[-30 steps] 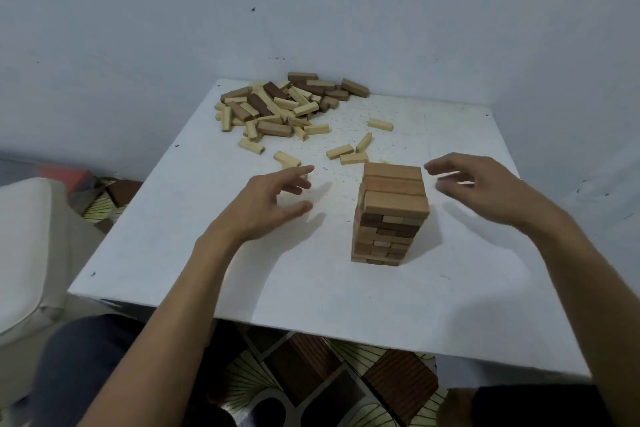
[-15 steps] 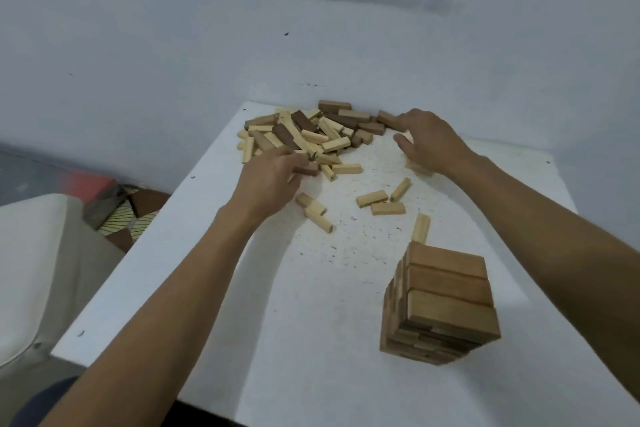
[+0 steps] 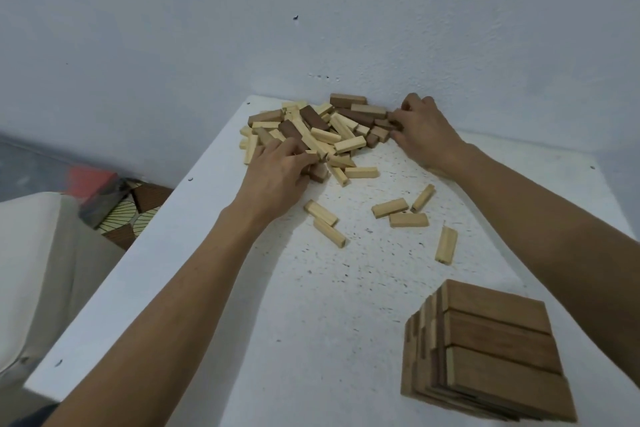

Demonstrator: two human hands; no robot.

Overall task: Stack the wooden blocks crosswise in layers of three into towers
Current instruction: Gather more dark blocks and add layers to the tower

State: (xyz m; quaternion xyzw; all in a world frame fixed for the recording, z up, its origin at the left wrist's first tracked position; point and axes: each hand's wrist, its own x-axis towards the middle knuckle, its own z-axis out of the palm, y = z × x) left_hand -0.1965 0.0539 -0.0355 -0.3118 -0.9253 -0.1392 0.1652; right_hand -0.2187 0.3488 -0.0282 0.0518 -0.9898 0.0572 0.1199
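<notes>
Both arms reach to the tabletop's (image 3: 194,288) far edge, where the left hand (image 3: 277,173) curls palm-down around a brown block (image 3: 319,172) at the loose pile's (image 3: 318,128) near side and the right hand (image 3: 424,135) pinches a dark block (image 3: 394,124) at its right end, the tower (image 3: 485,354) standing near the front right corner.

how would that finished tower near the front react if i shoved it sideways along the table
The tower is loose blocks in crossed layers, so it probably shears or topples rather than sliding whole. The white table looks speckled and rough, likely gripping its base. Its squat shape may resist gentle pushes low down.
</notes>
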